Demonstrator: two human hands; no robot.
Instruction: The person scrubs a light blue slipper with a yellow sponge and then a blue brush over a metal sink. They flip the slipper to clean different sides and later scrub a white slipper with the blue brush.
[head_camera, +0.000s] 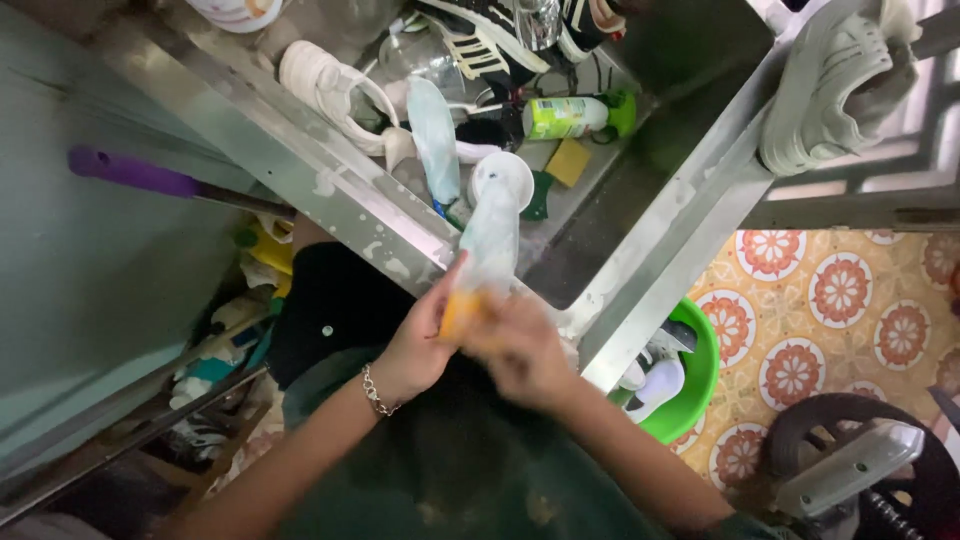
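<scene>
1. A steel sink (640, 250) held shoes, a bottle (565, 116) and a sponge (567, 161).
2. An insole (490, 240) stood over its rim, soapy; it could slip.
3. The left hand (420, 345) pinched its yellow heel; the blurred right hand (525, 350) gripped alongside.

One package noted: a bottle (568, 116) lying on its side in the far part of the steel sink (640, 190), right of centre. Body pale, wrapped in a label (555, 118) of white and light green; green cap (621, 113) pointing right. It rests just beyond a yellow sponge (568, 161). Print on the label is too small to make out. No signs or screens observed anywhere in view.
</scene>
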